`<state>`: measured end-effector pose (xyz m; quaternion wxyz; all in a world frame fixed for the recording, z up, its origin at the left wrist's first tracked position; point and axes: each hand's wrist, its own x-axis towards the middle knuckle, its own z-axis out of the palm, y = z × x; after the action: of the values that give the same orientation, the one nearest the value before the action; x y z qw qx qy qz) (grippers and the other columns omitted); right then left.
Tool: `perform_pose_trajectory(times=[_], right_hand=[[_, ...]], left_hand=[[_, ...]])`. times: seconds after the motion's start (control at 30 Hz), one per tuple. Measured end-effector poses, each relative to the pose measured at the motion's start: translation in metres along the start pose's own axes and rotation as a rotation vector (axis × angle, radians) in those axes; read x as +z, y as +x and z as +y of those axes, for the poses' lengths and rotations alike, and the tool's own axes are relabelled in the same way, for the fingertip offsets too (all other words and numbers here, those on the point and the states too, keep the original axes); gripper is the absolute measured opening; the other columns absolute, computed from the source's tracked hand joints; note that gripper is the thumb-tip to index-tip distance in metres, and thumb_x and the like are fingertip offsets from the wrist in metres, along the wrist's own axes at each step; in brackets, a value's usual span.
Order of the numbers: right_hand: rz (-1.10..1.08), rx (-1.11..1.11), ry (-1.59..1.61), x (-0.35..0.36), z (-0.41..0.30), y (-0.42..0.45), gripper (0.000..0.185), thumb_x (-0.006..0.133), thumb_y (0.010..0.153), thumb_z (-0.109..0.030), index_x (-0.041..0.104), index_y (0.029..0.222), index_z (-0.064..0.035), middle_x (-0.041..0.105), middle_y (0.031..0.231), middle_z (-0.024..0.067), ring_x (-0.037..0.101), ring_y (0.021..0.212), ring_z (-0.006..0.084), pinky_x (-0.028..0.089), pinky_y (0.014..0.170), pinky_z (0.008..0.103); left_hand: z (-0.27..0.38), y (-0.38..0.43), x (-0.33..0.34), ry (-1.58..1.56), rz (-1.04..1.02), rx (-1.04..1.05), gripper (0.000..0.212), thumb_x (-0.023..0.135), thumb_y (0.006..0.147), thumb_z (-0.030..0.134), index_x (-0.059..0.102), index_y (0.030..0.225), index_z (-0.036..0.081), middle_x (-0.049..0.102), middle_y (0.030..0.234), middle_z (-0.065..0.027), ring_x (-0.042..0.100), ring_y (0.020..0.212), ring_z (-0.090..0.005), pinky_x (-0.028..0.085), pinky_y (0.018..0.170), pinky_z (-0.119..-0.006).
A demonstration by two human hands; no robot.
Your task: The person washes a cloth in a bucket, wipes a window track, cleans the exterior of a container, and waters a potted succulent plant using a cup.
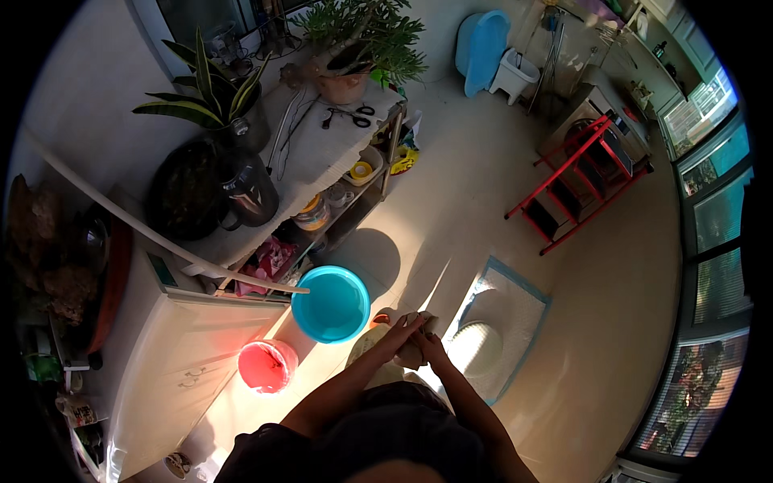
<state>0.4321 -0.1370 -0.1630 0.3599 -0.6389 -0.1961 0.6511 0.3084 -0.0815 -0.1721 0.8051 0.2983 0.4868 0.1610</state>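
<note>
My left hand [401, 335] and my right hand [430, 346] meet in front of my body, both closed around a beige-grey bundle [410, 356]. It looks like bunched cloth, but my fingers cover much of it. Left of the hands, a turquoise basin [331, 305] stands on the floor and seems to hold water. The end of a pale hose [241, 278] reaches over its rim. Nearer to me on the left is a red bucket [266, 366] in sunlight. On the right, a round whitish ribbed object [476, 345] rests on a blue-edged white pad [513, 362].
A shelf unit [338, 148] bears a potted plant [342, 87], scissors [362, 116] and a dark jug [247, 187]. A white cabinet [175, 362] stands at left. A red step ladder [574, 187] is at far right, and a blue tub [481, 51] leans against the back wall.
</note>
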Motion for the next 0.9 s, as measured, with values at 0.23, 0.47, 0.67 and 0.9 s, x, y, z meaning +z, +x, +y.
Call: perform_pose_trajectory(times=[0.23, 0.47, 0.67, 0.9], right_hand=[[-0.048, -0.240, -0.253, -0.005, -0.051, 0.071, 0.046, 0.064, 0.087, -0.034, 0.056, 0.116, 0.0007, 0.065, 0.100, 0.0103, 0.062, 0.092, 0.0185, 0.050, 0.077, 0.0307], [-0.211, -0.143, -0.178, -0.024, -0.083, 0.180, 0.037, 0.064, 0.088, -0.024, 0.058, 0.115, 0.0007, 0.064, 0.101, 0.0086, 0.061, 0.093, 0.0156, 0.049, 0.079, 0.0283], [-0.376, 0.023, -0.220, -0.031, -0.132, 0.263, 0.042, 0.065, 0.086, -0.028, 0.058, 0.115, 0.0016, 0.064, 0.103, 0.0078, 0.060, 0.093, 0.0151, 0.049, 0.076, 0.0285], [-0.441, 0.185, -0.210, -0.033, -0.191, 0.342, 0.053, 0.064, 0.086, -0.040, 0.054, 0.119, -0.0004, 0.060, 0.107, 0.0088, 0.060, 0.093, 0.0161, 0.051, 0.077, 0.0299]], left_hand=[[0.036, 0.061, -0.005, -0.239, 0.145, 0.181, 0.046, 0.059, 0.091, 0.035, 0.043, 0.127, 0.011, 0.055, 0.115, -0.0092, 0.055, 0.104, -0.0174, 0.047, 0.084, -0.030], [0.085, 0.113, -0.002, -0.353, 0.428, 0.248, 0.039, 0.059, 0.092, 0.027, 0.047, 0.125, 0.011, 0.059, 0.099, -0.0035, 0.056, 0.085, -0.0105, 0.047, 0.068, -0.025], [0.094, 0.191, -0.003, -0.403, 0.702, 0.447, 0.039, 0.057, 0.093, 0.025, 0.049, 0.129, 0.013, 0.061, 0.093, -0.0020, 0.055, 0.078, -0.0077, 0.046, 0.065, -0.023], [0.123, 0.233, 0.005, -0.630, 0.726, 0.677, 0.041, 0.050, 0.096, 0.024, 0.045, 0.135, 0.011, 0.056, 0.117, -0.0065, 0.055, 0.102, -0.0136, 0.046, 0.084, -0.026]])
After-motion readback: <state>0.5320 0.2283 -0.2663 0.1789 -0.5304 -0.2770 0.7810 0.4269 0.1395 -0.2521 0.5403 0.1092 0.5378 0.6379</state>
